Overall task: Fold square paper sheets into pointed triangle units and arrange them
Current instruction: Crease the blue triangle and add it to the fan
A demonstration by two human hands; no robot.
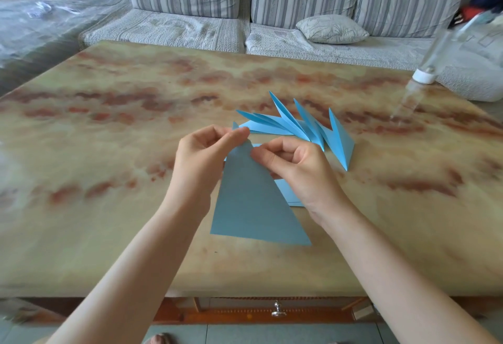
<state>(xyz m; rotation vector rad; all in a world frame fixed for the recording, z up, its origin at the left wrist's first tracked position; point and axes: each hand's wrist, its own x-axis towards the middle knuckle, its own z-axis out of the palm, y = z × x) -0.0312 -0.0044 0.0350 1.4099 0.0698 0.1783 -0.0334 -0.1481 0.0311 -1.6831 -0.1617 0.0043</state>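
My left hand and right hand pinch the sheet at its far tip (likely light, limp, easily creased), gently.

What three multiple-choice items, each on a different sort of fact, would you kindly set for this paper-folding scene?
1. Where do the finished pointed units lie?
A. On the sofa
B. On the floor
C. On the table, spread in a fan

2. What colour are those units?
A. Blue
B. Red
C. Yellow

3. How is the large folded triangle held?
A. It lies untouched
B. The left hand and right hand pinch it near its top tip
C. One fist crumples it

Answers: 1 C, the units fan out on the marbled tabletop; 2 A, every unit is blue; 3 B, fingers of both hands close on the paper near the tip.
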